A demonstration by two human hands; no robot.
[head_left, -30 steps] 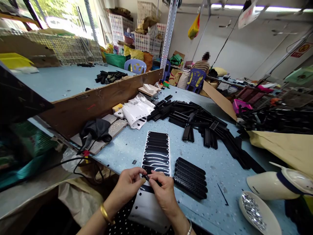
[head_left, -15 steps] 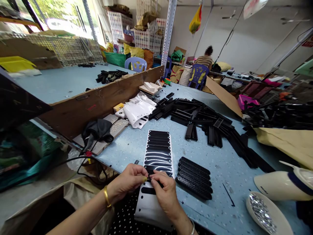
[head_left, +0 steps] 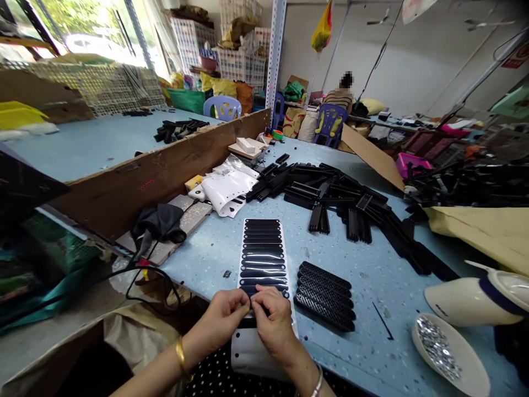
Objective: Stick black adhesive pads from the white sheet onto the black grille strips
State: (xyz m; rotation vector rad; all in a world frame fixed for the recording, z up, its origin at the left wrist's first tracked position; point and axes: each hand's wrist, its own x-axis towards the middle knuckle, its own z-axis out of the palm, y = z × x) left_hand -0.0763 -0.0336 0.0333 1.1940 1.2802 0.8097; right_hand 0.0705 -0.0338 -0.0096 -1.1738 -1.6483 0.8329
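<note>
Both hands pinch at the sticker sheet's near end.
Left hand (head_left: 221,317) and right hand (head_left: 273,322) have closed in since a second ago, fingertips now meeting over one black strip (head_left: 252,302) on the sticker sheet (head_left: 263,259), which lies on the blue surface (head_left: 215,242) beside the perforated black pieces (head_left: 324,295); peel looks underway.

Workshop: pale blue table (head_left: 206,242), wooden divider (head_left: 173,165) down its length. Windows (head_left: 82,33) at left let in daylight; white crates (head_left: 242,60) stacked behind a perforated steel post (head_left: 273,55). Far grey wall (head_left: 413,66); a person (head_left: 341,99) sits on a blue chair (head_left: 328,124) at another bench.
</note>
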